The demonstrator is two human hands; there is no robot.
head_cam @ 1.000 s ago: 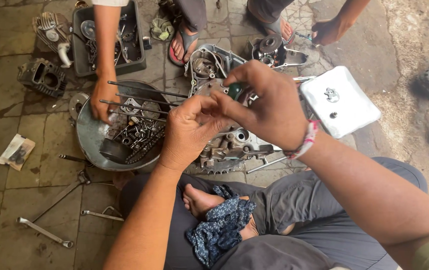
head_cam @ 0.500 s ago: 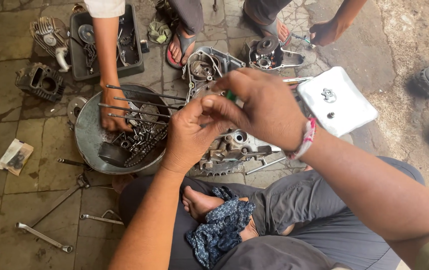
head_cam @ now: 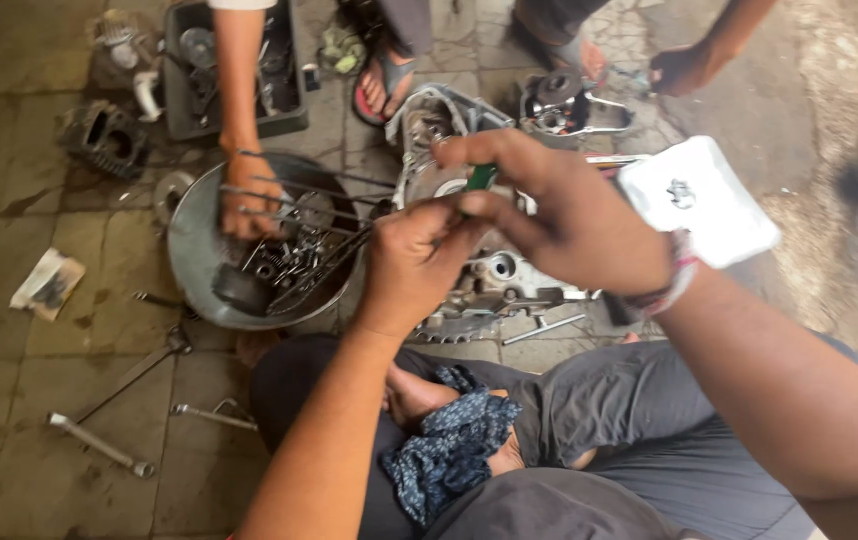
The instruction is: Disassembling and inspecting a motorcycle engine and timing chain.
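Person sits cross-legged on the stained paved floor (head_cam: 9, 150), both hands raised over a bare silver-grey metal engine case half (head_cam: 494, 285) lying on the floor just past the knees. Right hand (head_cam: 574, 215) has its fingers closed around a small green-handled tool (head_cam: 481, 178); left hand (head_cam: 414, 260) is pinched shut at the tool's lower end, what it grips is hidden behind the fingers. The engine case looks stripped and open, with a toothed sprocket-like edge at its near side and a loose bolt beside it, so the work reads as mid-way: case exposed, small parts not yet sorted or refitted. Just left of it, a round dented metal basin (head_cam: 189, 250) holds bolts, rods and dark small parts; a co-worker's hand (head_cam: 249, 200) reaches into it. Long chrome wrenches (head_cam: 99, 445) lie on the floor at the near left. Packages: a white rounded-square plastic pouch with a small dark mark (head_cam: 699, 200) right of the right hand; a crumpled pale wrapper (head_cam: 47, 283) far left; a dark plastic tray of parts (head_cam: 234, 70) at top.
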